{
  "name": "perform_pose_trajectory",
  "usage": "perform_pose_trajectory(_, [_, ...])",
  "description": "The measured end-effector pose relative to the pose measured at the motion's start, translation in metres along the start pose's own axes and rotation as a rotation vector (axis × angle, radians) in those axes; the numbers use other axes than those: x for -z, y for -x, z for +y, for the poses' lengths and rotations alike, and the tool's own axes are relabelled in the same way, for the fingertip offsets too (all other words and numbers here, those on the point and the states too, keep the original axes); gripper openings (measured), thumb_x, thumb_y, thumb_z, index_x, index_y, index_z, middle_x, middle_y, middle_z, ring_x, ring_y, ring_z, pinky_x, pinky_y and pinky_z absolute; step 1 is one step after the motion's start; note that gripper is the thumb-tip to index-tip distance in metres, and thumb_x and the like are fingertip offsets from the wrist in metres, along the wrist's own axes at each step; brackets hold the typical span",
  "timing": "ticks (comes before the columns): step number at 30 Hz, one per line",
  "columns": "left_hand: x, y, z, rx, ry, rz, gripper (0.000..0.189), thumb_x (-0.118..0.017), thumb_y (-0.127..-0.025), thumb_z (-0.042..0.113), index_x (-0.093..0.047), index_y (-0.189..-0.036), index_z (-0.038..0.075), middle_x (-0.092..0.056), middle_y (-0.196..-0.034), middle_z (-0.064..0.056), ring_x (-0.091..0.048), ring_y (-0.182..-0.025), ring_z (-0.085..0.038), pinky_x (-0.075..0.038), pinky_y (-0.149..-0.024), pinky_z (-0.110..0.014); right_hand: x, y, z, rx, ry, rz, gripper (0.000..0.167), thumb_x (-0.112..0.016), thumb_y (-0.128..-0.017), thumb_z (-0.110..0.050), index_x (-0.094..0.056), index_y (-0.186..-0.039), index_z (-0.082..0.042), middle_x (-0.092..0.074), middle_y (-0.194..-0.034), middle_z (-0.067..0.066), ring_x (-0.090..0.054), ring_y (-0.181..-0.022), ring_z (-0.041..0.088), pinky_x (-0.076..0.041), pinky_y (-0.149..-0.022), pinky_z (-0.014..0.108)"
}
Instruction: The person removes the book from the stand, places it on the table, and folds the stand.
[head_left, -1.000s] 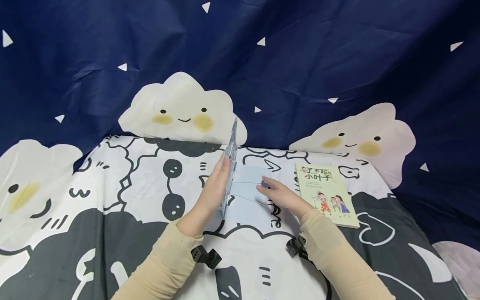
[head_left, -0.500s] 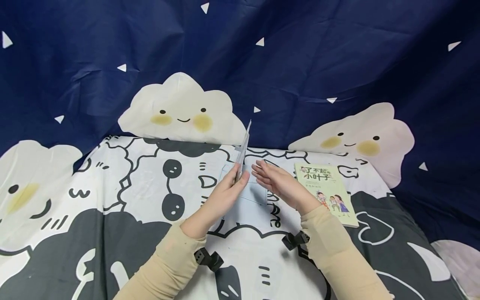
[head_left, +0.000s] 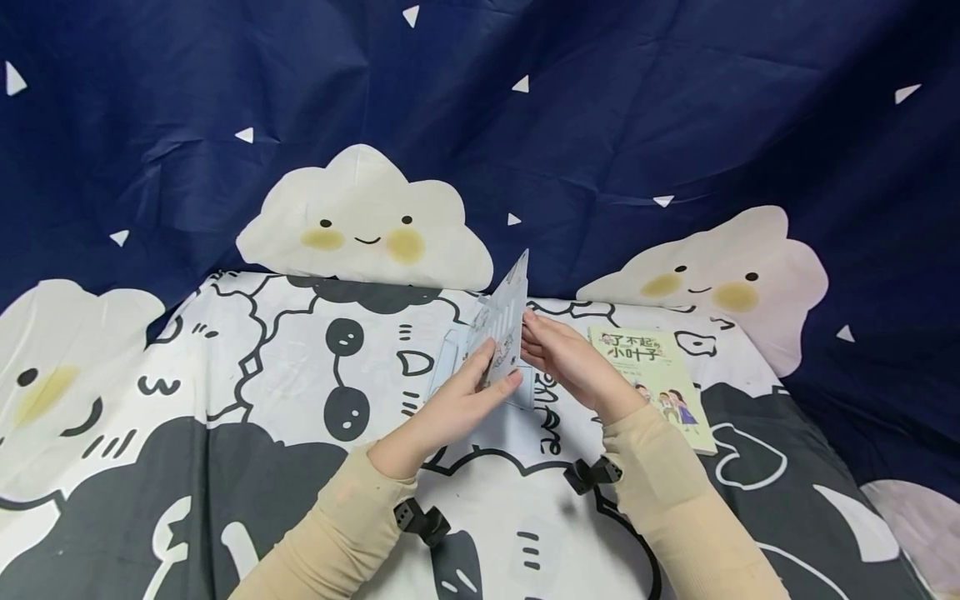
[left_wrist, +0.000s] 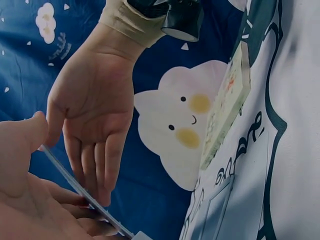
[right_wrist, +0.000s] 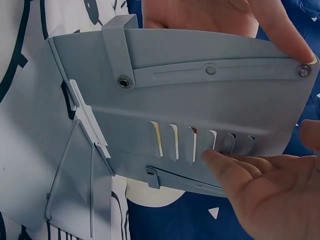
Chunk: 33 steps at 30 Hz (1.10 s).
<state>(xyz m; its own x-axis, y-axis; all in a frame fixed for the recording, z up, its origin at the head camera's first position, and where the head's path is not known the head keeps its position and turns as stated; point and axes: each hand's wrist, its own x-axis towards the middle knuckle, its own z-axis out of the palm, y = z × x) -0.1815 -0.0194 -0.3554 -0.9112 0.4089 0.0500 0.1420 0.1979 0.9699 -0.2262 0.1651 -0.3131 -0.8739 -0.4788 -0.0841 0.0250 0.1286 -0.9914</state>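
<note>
A light blue-grey metal bookend [head_left: 508, 308] stands at the middle of the cloth, its slotted panel [right_wrist: 175, 107] raised and its thin base [head_left: 445, 367] lying below. My left hand [head_left: 450, 404] grips the near edge of that panel between thumb and fingers. In the left wrist view, the panel edge runs past the thumb and fingers of my left hand [left_wrist: 30, 175]. My right hand [head_left: 566, 358] is on the panel's right side, and in the right wrist view the fingertips of my right hand [right_wrist: 275, 185] touch it near the slots.
A green children's book [head_left: 652, 383] lies flat to the right of the bookend, partly behind my right forearm. Black-and-white printed cloth [head_left: 285, 392] covers the surface. A dark blue curtain with cloud faces [head_left: 367, 217] hangs behind.
The raised panel has shifted and turned from left to right, with my left hand moving along. My right hand has lifted from beside the base to touch the panel.
</note>
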Motion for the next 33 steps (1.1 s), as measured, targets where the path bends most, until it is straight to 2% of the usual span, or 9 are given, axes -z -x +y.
perform_pose_trajectory(4, [0.0,0.001,-0.001,-0.021,-0.016,-0.029,0.087,-0.059,-0.098,0.043,-0.011,-0.159,0.003,-0.008,-0.167,-0.013,-0.012,-0.153,-0.025,-0.015,-0.125,-0.043,0.002,0.003,0.001,0.007,0.017,0.002,0.06,-0.028,-0.11,-0.034,-0.023,-0.153,0.008,-0.034,-0.155,0.028,-0.031,-0.147,0.037,-0.027,-0.122,0.045])
perform_pose_trajectory(7, [0.001,0.002,-0.003,-0.021,-0.033,-0.064,0.09,-0.064,-0.095,0.04,-0.011,-0.159,0.004,-0.008,-0.167,-0.012,-0.01,-0.154,-0.024,-0.014,-0.125,-0.044,0.005,0.005,0.003,0.001,0.015,0.034,0.057,-0.031,-0.11,-0.032,-0.03,-0.151,0.008,-0.04,-0.152,0.027,-0.041,-0.142,0.033,-0.035,-0.118,0.038])
perform_pose_trajectory(11, [0.002,0.002,-0.003,-0.016,-0.098,-0.116,0.095,-0.07,-0.091,0.038,-0.012,-0.158,0.002,-0.007,-0.167,-0.012,-0.006,-0.155,-0.024,-0.011,-0.126,-0.044,0.01,0.013,0.007,-0.011,0.01,0.117,0.052,-0.035,-0.108,-0.029,-0.041,-0.143,0.009,-0.06,-0.133,0.017,-0.06,-0.121,0.017,-0.05,-0.102,0.025])
perform_pose_trajectory(15, [0.001,0.002,-0.002,-0.019,-0.106,-0.147,0.094,-0.071,-0.091,0.036,-0.015,-0.157,0.0,-0.011,-0.166,-0.014,-0.008,-0.154,-0.023,-0.012,-0.126,-0.042,0.015,0.021,0.012,-0.022,-0.037,0.177,0.041,-0.038,-0.107,-0.025,-0.051,-0.129,0.007,-0.068,-0.106,-0.003,-0.064,-0.098,0.007,-0.054,-0.087,0.02])
perform_pose_trajectory(18, [-0.001,0.002,-0.003,-0.023,-0.063,-0.163,0.09,-0.07,-0.092,0.032,-0.016,-0.157,-0.002,-0.018,-0.165,-0.014,-0.014,-0.153,-0.022,-0.015,-0.126,-0.041,0.019,0.025,0.018,-0.024,-0.103,0.192,0.028,-0.038,-0.106,-0.02,-0.058,-0.112,-0.001,-0.069,-0.095,-0.007,-0.064,-0.089,0.008,-0.055,-0.081,0.021])
perform_pose_trajectory(21, [-0.002,0.002,-0.004,-0.023,-0.033,-0.181,0.086,-0.068,-0.094,0.031,-0.018,-0.156,-0.003,-0.024,-0.163,-0.014,-0.019,-0.152,-0.023,-0.018,-0.125,-0.041,0.023,0.028,0.024,-0.018,-0.16,0.197,0.025,-0.037,-0.106,-0.015,-0.061,-0.099,-0.009,-0.07,-0.09,-0.006,-0.065,-0.084,0.008,-0.055,-0.076,0.022])
perform_pose_trajectory(25, [-0.003,0.002,-0.006,-0.005,-0.018,-0.199,0.083,-0.064,-0.097,0.032,-0.018,-0.156,-0.004,-0.024,-0.163,-0.015,-0.021,-0.152,-0.025,-0.019,-0.125,-0.041,0.027,0.032,0.031,-0.009,-0.226,0.199,0.025,-0.036,-0.106,-0.013,-0.061,-0.102,-0.009,-0.071,-0.091,-0.005,-0.066,-0.083,0.008,-0.057,-0.074,0.021])
perform_pose_trajectory(30, [-0.006,-0.002,-0.01,-0.04,0.058,-0.239,0.074,-0.058,-0.101,0.024,-0.018,-0.154,-0.007,-0.032,-0.159,-0.017,-0.026,-0.15,-0.026,-0.023,-0.123,-0.041,0.029,0.036,0.04,-0.024,-0.295,0.225,0.025,-0.035,-0.106,-0.01,-0.054,-0.119,-0.001,-0.072,-0.096,-0.004,-0.069,-0.086,0.007,-0.058,-0.077,0.021])
perform_pose_trajectory(33, [-0.009,-0.003,-0.011,-0.048,0.082,-0.255,0.071,-0.054,-0.103,0.022,-0.017,-0.154,-0.01,-0.035,-0.158,-0.019,-0.026,-0.15,-0.027,-0.023,-0.123,-0.042,0.03,0.037,0.047,-0.03,-0.341,0.23,0.024,-0.035,-0.106,-0.009,-0.053,-0.12,-0.001,-0.073,-0.097,-0.002,-0.07,-0.086,0.007,-0.059,-0.079,0.022])
